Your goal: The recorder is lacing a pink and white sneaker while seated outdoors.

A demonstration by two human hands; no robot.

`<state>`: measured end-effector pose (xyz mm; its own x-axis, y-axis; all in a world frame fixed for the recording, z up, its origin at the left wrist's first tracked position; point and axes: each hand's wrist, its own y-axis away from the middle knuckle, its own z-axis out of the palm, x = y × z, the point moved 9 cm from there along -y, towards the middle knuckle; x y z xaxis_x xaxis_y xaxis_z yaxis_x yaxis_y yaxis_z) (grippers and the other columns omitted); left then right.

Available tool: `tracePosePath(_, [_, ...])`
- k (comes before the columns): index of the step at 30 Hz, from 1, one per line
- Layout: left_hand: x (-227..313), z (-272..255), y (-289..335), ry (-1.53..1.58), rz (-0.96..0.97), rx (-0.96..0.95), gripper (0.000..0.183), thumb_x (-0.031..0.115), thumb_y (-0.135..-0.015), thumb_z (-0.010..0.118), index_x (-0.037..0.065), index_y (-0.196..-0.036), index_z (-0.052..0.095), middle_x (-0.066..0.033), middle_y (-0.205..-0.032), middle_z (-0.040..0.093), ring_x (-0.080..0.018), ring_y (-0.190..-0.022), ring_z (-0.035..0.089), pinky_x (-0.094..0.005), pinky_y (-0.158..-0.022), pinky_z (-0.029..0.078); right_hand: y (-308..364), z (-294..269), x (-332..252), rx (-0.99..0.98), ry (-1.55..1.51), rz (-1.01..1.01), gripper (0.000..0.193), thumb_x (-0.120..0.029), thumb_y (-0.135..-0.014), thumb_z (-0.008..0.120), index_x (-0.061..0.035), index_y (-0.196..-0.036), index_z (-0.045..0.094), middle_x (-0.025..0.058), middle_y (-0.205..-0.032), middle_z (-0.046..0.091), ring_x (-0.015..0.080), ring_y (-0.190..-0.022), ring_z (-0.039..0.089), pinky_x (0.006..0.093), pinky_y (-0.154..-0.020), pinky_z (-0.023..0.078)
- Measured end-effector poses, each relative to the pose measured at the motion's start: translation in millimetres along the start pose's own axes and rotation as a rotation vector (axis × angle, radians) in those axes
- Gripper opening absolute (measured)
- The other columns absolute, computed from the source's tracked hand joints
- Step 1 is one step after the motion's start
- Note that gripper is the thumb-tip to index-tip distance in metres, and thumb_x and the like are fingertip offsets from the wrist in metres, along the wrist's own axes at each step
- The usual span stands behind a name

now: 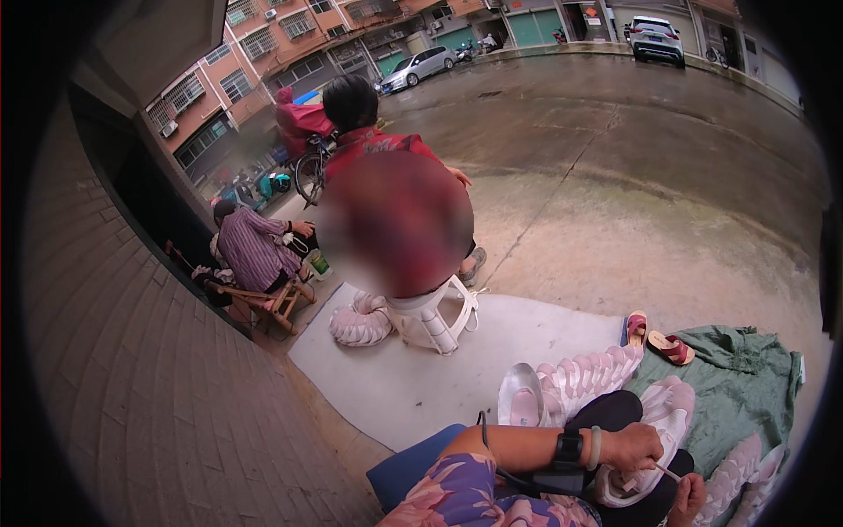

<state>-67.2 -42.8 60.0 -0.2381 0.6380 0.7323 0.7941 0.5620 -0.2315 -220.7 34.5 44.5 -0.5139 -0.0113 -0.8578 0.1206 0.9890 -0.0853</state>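
A pale pink and white sneaker (669, 411) rests on my lap, across my dark trousers. My left hand (634, 446) is closed over the sneaker, its fingertips pinched at one end of a thin white shoelace (668, 472). Close by, at the lower edge, my right hand (688, 499) is closed on the lace's other end, so the lace runs short and taut between the two hands. A dark band and a pale bracelet circle my left wrist. Part of the sneaker is hidden under my left hand and forearm.
Nested pink shoes (590, 376) lie in a row beyond my lap, with more (733, 474) at lower right. A green sheet (738, 378) and red sandals (672, 347) are on the right. Ahead, a person sits on a white stool (430, 323) beside a shoe bundle (360, 321); another person sits left.
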Motion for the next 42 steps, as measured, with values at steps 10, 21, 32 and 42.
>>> tracePosePath(10, [-20.9,11.0,6.0,-0.103,-0.036,0.016,0.012,0.018,-0.061,0.065,0.007,-0.06,0.062,-0.0144,-0.064,0.06,-0.0349,-0.067,0.059,-0.0443,-0.057,0.045,-1.8,-17.4,28.9,0.071,0.203,0.061,0.021,-0.017,-0.09,0.046,0.0024,-0.084,0.053,0.0153,-0.069,0.049,0.0262,-0.064,0.044,0.0379,-0.059,0.037])
tracePosePath(21, [18.7,23.2,1.7,0.024,0.095,0.054,0.015,0.018,-0.063,0.06,0.005,-0.058,0.056,-0.0157,-0.06,0.056,-0.0366,-0.064,0.057,-0.0458,-0.056,0.042,-4.5,13.5,-31.0,-0.076,0.095,-0.128,0.02,-0.01,-0.086,0.055,0.0012,-0.102,0.058,0.011,-0.088,0.06,0.0229,-0.079,0.057,0.0321,-0.072,0.047])
tracePosePath(32, [33.0,-13.1,2.2,-0.116,0.251,0.138,0.012,0.019,-0.073,0.062,0.01,-0.067,0.056,-0.0084,-0.061,0.054,-0.0262,-0.055,0.057,-0.0357,-0.047,0.044,-20.3,51.4,-32.0,-0.253,-0.389,0.22,0.014,-0.012,-0.083,0.061,0.0015,-0.088,0.061,-0.0021,-0.071,0.058,0.003,-0.065,0.048,0.0185,-0.055,0.039])
tracePosePath(42, [3.3,8.3,-19.9,-0.052,0.133,0.058,0.009,0.009,-0.07,0.068,0.005,-0.074,0.061,-0.0103,-0.063,0.054,-0.0264,-0.055,0.056,-0.033,-0.049,0.043,-39.8,38.5,-10.6,-0.129,-0.281,0.002,0.011,-0.011,-0.079,0.061,-0.0025,-0.086,0.063,0.0089,-0.069,0.06,0.0152,-0.062,0.057,0.0267,-0.058,0.044])
